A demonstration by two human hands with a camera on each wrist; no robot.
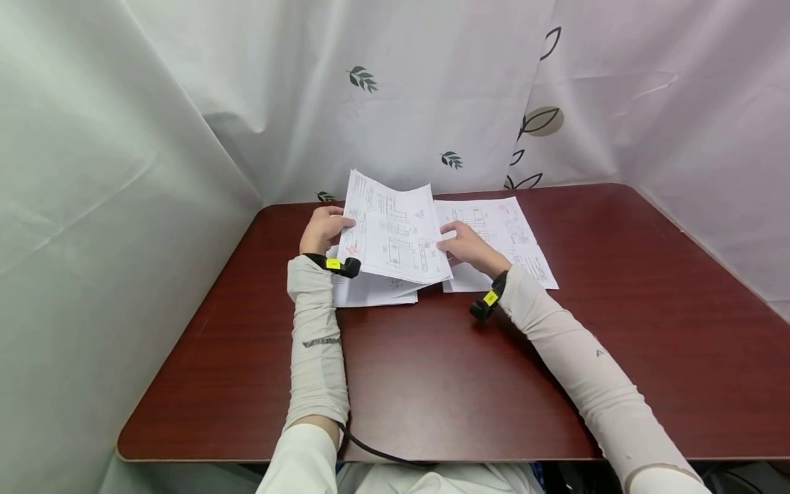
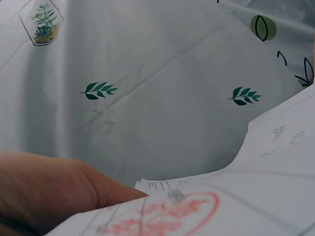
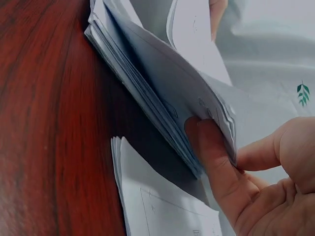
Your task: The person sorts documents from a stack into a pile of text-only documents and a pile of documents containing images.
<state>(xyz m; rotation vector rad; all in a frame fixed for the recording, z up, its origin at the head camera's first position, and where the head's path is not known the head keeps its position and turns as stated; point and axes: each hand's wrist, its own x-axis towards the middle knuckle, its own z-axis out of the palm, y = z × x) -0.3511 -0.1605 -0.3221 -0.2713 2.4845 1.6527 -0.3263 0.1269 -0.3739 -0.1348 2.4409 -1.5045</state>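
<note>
Several printed sheets (image 1: 395,223) with line drawings and a red stamp are raised and tilted above the table. At their left edge, my left hand (image 1: 319,232) grips them, thumb on top; in the left wrist view the thumb (image 2: 64,184) lies beside the red stamp (image 2: 167,216). My right hand (image 1: 472,247) pinches the right edge, with fingers beneath the sheets and thumb opposite in the right wrist view. Under the raised sheets lies a thicker paper stack (image 1: 373,293), partly hidden. Another pile of printed paper (image 1: 521,240) lies to the right, partly behind my right hand.
The dark red-brown table (image 1: 395,384) has rounded corners. A pale curtain (image 1: 432,89) with leaf prints hangs close behind it and along both sides. A black cable (image 1: 382,453) runs from the left sleeve across the table's front edge.
</note>
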